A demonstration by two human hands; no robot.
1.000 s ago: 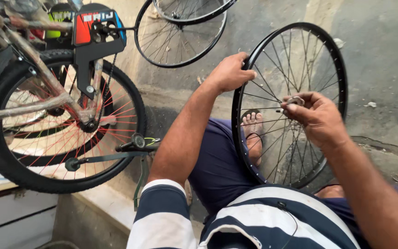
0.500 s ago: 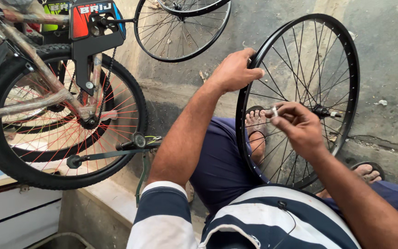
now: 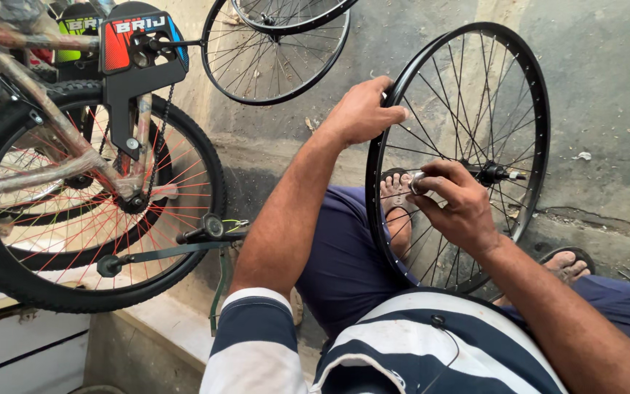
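The right hand [image 3: 461,208] pinches a small silvery tool [image 3: 418,182] against the spokes beside the hub [image 3: 491,173] of a bare black bicycle rim [image 3: 541,95], which stands upright between the person's knees. The left hand [image 3: 362,109] is closed over the rim's top-left edge. The wheel looks light and stiff, its thin spokes bendable, so the rim is probably the safest hold. Farther left stands a red-spoked bicycle wheel [image 3: 89,219]. No containers show.
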